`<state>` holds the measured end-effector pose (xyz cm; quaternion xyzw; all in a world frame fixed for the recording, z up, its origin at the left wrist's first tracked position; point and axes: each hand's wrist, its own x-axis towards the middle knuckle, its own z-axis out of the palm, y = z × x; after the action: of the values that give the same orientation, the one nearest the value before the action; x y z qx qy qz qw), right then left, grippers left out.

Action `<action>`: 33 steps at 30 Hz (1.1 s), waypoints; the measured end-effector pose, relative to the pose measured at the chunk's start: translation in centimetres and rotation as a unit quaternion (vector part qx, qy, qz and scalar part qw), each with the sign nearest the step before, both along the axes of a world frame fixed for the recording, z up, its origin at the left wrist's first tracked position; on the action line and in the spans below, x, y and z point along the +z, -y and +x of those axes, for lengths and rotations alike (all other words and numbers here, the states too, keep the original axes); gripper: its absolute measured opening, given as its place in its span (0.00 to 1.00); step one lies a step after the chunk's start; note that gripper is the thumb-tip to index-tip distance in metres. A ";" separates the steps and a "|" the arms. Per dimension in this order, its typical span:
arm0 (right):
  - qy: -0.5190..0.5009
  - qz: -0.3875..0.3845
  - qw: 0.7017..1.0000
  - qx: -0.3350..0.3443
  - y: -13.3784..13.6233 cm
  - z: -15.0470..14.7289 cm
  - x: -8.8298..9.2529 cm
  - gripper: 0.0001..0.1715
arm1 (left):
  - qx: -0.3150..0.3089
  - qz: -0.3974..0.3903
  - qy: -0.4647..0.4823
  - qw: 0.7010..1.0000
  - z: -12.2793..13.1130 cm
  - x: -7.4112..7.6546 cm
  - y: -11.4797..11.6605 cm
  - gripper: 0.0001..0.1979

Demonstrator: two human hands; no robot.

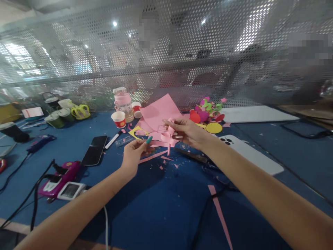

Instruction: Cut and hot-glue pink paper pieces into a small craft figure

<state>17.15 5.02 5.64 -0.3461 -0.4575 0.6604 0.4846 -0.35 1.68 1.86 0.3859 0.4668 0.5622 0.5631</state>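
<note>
My right hand (191, 132) pinches a curled pink paper strip (170, 133), folded into loops with a narrow tail hanging down. To its left, my left hand (133, 152) is closed, thumb against fingers. A small teal tip (149, 139) shows at its fingertips; whether it is a nail or a held thing I cannot tell. Behind the hands lies a pink paper sheet (160, 111). Thin pink offcuts (153, 157) and small scraps are scattered below them. Dark scissors (192, 155) lie under my right wrist, partly hidden.
At the left lie a black phone (95, 151), a white marker (112, 140) and a purple power strip (61, 177) with cords. Paper cups (119, 119) and a pink bottle (123, 104) stand behind. Colourful paper cutouts (204, 114) and a white phone-like slab (251, 154) are right. Perforated metal screens the back.
</note>
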 end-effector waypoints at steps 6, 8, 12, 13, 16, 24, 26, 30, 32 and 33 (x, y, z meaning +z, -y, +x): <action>-0.039 -0.008 0.999 -0.027 0.2 -1.1 -0.4 0.15 | -0.028 -0.038 0.024 0.999 0.2 -0.3 0.1 0.07; -0.049 -0.012 0.998 -0.048 0.3 -1.4 -0.6 0.18 | -0.043 -0.049 0.036 0.997 0.3 -0.4 0.2 0.07; -0.043 0.000 0.996 -0.072 0.5 -1.8 -0.7 0.23 | -0.059 -0.064 0.048 0.995 0.4 -0.4 0.3 0.06; -0.031 0.005 0.996 -0.079 0.6 -1.8 -0.8 0.23 | -0.060 -0.066 0.049 0.995 0.4 -0.3 0.3 0.06; 0.005 0.020 0.994 -0.111 0.7 -2.0 -1.0 0.23 | -0.059 -0.082 0.045 0.994 0.5 -0.1 0.4 0.07; 0.011 0.016 0.990 -0.140 0.5 -2.2 -1.4 0.25 | -0.080 -0.081 0.035 0.993 0.6 -0.1 0.6 0.07; 0.014 0.011 0.989 -0.144 0.4 -2.3 -1.5 0.25 | -0.087 -0.084 0.035 0.992 0.7 -0.1 0.7 0.07; 0.020 0.014 0.989 -0.149 0.5 -2.4 -1.6 0.25 | -0.093 -0.098 0.040 0.990 0.8 0.0 0.8 0.08; 0.021 0.019 0.988 -0.150 0.5 -2.5 -1.7 0.24 | -0.095 -0.099 0.048 0.989 0.8 0.1 0.9 0.09; 0.022 0.020 0.988 -0.150 0.6 -2.5 -1.6 0.24 | -0.098 -0.097 0.053 0.989 0.8 0.1 0.9 0.10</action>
<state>14.62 4.45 3.99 -0.4155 -0.4240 0.5634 0.5746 0.46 0.79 1.94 0.3428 0.4486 0.4764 0.6741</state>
